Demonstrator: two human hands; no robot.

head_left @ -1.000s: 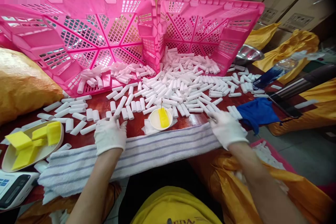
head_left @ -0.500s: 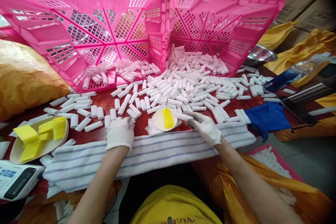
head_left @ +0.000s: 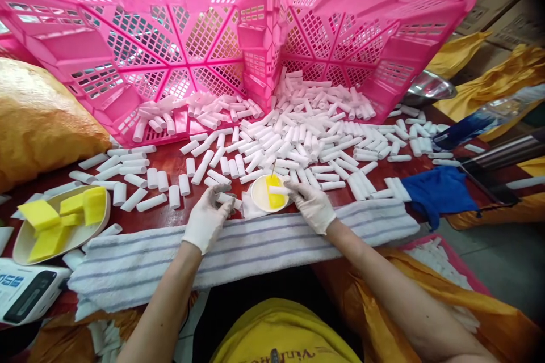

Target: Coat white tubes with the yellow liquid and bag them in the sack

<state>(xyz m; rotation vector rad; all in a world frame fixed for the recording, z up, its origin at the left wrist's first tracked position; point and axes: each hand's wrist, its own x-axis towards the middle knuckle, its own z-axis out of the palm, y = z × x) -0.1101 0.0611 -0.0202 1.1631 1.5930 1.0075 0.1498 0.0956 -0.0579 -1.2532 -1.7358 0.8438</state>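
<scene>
My gloved right hand [head_left: 314,204] pinches a white tube [head_left: 279,190], whose free end lies over a yellow sponge [head_left: 276,201]. That sponge stands in a small round white bowl [head_left: 256,195], with a thin stick poking up from it. Left of the bowl, my gloved left hand [head_left: 209,214] has its fingers closed on another white tube [head_left: 226,199], held just above the table. A striped towel [head_left: 255,255] lies under both wrists. Beyond the hands spreads a heap of loose white tubes [head_left: 293,136].
Two pink crates [head_left: 187,68] lie tipped on their sides behind the heap. At the left are a dish [head_left: 104,221] of yellow sponges, a white device [head_left: 34,289] and an orange sack [head_left: 46,125]. A blue cloth [head_left: 438,190] and a bottle [head_left: 472,125] are at the right.
My left hand has come up from among the tubes with one in its fingers and moved right. My right hand has shifted left, bringing its tube over the sponge.
</scene>
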